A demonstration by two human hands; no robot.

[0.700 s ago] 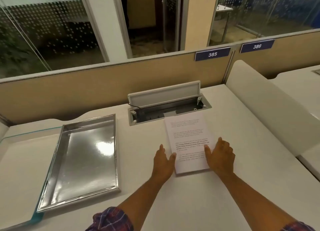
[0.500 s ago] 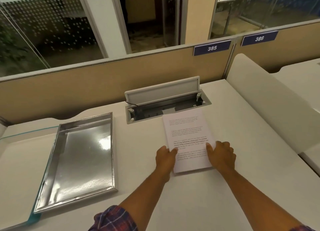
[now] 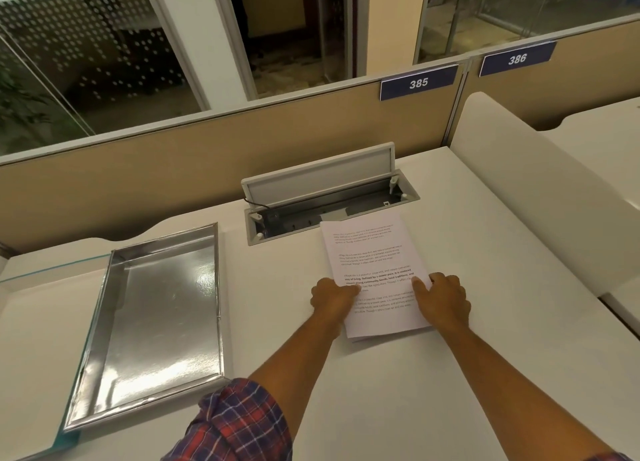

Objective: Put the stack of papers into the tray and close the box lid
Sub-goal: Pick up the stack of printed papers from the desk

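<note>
A stack of white printed papers (image 3: 372, 253) lies flat on the white desk, its far edge overlapping the front rim of the cable box. My left hand (image 3: 332, 298) grips the stack's left edge, thumb on top. My right hand (image 3: 443, 299) grips the right edge the same way. A shiny metal tray (image 3: 162, 308) sits empty to the left of the papers. The recessed cable box (image 3: 332, 208) at the back of the desk has its grey lid (image 3: 320, 178) standing open.
A beige partition (image 3: 138, 180) with labels 385 and 386 runs behind the desk. A white curved divider (image 3: 540, 190) bounds the desk on the right. A glass-edged panel (image 3: 41, 273) lies under the tray's left side.
Both hands have slid forward along the stack's sides and curled from flat beside it to gripping its edges. The camera has tilted down slightly.
</note>
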